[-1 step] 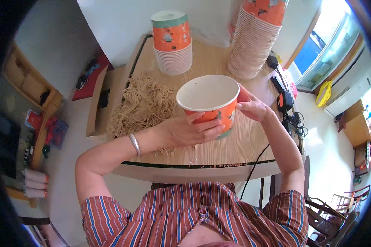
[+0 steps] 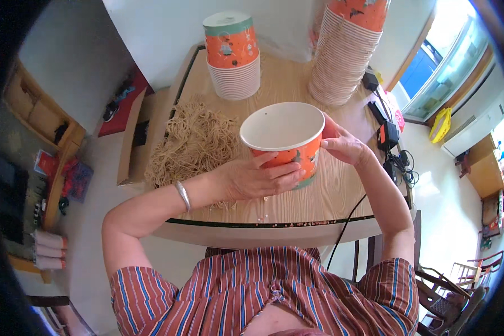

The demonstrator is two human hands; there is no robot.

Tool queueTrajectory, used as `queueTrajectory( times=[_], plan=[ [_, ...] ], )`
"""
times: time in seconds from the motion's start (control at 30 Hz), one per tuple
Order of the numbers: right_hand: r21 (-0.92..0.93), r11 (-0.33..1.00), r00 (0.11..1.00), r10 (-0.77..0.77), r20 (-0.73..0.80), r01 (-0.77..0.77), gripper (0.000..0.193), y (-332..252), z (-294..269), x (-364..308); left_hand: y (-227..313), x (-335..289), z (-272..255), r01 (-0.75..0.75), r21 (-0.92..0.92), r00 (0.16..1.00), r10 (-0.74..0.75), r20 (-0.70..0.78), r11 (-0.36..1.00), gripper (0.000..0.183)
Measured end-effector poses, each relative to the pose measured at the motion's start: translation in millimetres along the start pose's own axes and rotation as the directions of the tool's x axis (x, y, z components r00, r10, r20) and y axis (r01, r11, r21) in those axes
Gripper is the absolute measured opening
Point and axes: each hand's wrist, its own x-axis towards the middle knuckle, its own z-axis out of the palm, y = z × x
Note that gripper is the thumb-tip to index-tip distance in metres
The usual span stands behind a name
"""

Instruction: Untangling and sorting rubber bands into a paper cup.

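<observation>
Both my hands hold one large orange paper bucket (image 2: pixel 283 130) with a white rim and a green base band, tilted slightly over the wooden table (image 2: pixel 325 196). Its mouth faces up, and a tiny dark speck shows on the white inner wall. My left hand (image 2: pixel 259 178), silver bangle at the wrist, wraps its fingers across the near side. Against the right side, just below the rim, my right hand (image 2: pixel 343 147) grips with its thumb in front and its other fingers partly hidden behind. A loose heap of beige cord (image 2: pixel 199 140) lies left of the bucket, beside my left forearm.
Upside-down bucket stacks stand at the back: a shorter one (image 2: pixel 233 56) left, a tall one (image 2: pixel 346 61) right. Black adapters with tangled cables (image 2: pixel 387 134) line the table's right edge. A black cord crosses the front edge. A cardboard box (image 2: pixel 133 143) stands left of the table.
</observation>
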Motion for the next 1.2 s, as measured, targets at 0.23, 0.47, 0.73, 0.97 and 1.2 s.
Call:
queueTrajectory(
  times=[0.23,0.47,0.73,0.97,1.2],
  plan=[
    [-0.036,0.998,0.998,-0.046,-0.034,0.045,0.099,6.7,-16.3,-8.4,7.6,8.1,9.9,0.009,-0.122,1.000,-0.006,0.026,0.993,0.049],
    [-0.058,0.996,0.995,-0.066,-0.077,0.061,0.094,4.2,-18.0,-12.0,1.3,11.4,5.0,0.064,-0.143,0.997,-0.057,0.057,0.988,0.052],
    [-0.133,0.989,0.988,-0.087,-0.125,0.071,0.090,15.5,-12.2,-19.7,-0.3,8.6,2.9,0.043,-0.247,0.998,-0.027,0.065,0.968,0.053],
    [0.296,0.952,0.997,-0.060,-0.056,0.074,0.071,24.9,-22.3,-16.8,-12.5,31.7,9.6,0.137,-0.252,0.985,-0.158,-0.068,0.958,0.063],
    [0.302,0.945,0.992,-0.115,-0.048,0.124,0.076,16.9,-21.7,-15.8,-20.0,27.7,-0.8,0.428,-0.463,0.888,-0.456,0.055,0.777,0.111]
  ],
)
